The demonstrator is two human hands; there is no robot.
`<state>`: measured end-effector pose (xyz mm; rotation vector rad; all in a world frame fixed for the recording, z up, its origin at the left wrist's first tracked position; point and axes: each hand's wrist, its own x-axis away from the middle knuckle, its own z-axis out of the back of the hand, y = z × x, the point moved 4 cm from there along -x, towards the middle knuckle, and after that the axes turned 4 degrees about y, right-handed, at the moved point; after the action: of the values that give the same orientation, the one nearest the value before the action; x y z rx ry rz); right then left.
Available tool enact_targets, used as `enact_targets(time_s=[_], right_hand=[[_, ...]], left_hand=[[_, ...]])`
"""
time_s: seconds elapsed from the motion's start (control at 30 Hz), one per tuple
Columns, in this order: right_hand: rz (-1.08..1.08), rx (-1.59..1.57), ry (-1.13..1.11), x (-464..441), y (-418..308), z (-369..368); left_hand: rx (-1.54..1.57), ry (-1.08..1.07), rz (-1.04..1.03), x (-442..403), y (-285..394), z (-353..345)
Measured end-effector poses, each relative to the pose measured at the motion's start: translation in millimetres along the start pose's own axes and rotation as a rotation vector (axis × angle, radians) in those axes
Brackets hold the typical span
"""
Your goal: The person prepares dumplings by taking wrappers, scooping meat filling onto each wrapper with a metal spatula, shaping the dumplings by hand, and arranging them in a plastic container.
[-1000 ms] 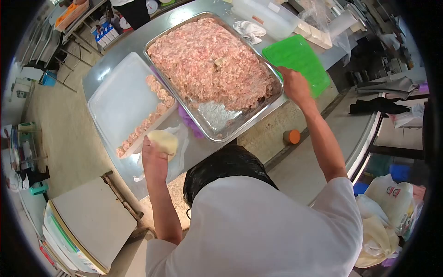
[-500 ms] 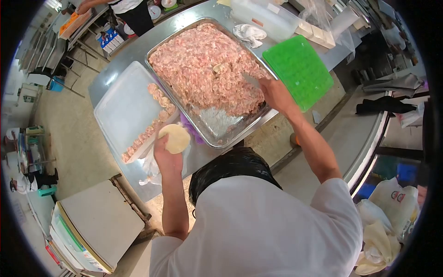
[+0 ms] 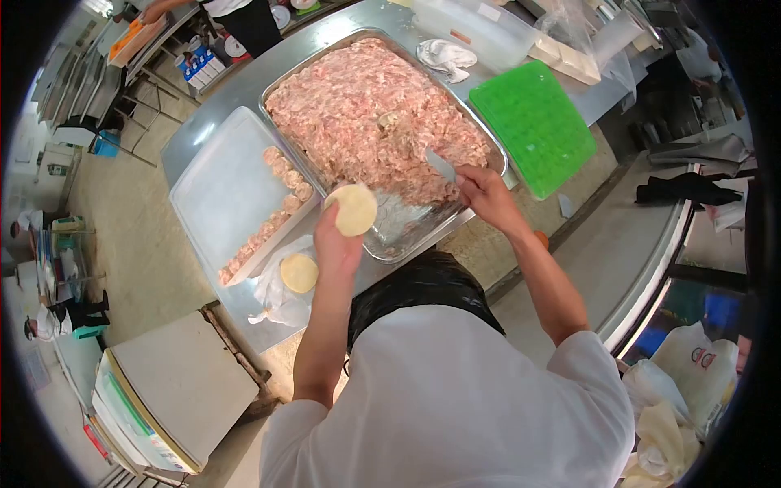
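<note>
My left hand holds a round, pale dumpling wrapper by its lower edge, close to the near left side of a metal tray. Minced meat fills most of that tray, with a scraped patch at the near end. In my right hand is a spatula with a flat blade, held over the meat near the tray's right side. More wrappers lie on a white plastic bag beside my left forearm. A row of filled dumplings lines the right side of a white plastic container.
A green lid or board lies right of the tray. Beyond are a white cloth and a clear plastic box. Another person stands past the table's far left end. A white chest stands at lower left.
My left hand has moved right with the wrapper, towards the tray, uncovering the wrappers on the bag. My right hand has drawn nearer to me, and more of the spatula blade shows.
</note>
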<state>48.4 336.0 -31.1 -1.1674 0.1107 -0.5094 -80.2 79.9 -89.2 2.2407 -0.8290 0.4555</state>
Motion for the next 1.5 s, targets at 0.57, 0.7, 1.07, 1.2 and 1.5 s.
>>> enact_targets(time_s=[0.57,0.7,1.07,1.2,1.5], right_hand=[[0.209,0.688,0.262,2.0,-14.5,28.7],[0.226,0.647,0.172,10.7,-16.3,19.5],[-0.026,0.082,0.104,6.1,2.5,2.4],[-0.217,-0.213,0.02,16.9,-6.8,9.3],[0.277,-0.083,-0.018,54.0,-59.4,-28.3]], left_hand=[[0.055,0.09,-0.109,-13.5,21.4,-31.0],[0.089,-0.04,-0.036,2.7,24.3,1.9],[0.163,0.111,-0.139,20.1,18.3,3.8],[0.188,-0.104,-0.012,17.3,15.8,-1.3],[0.219,-0.06,-0.003,7.2,3.4,-28.6]])
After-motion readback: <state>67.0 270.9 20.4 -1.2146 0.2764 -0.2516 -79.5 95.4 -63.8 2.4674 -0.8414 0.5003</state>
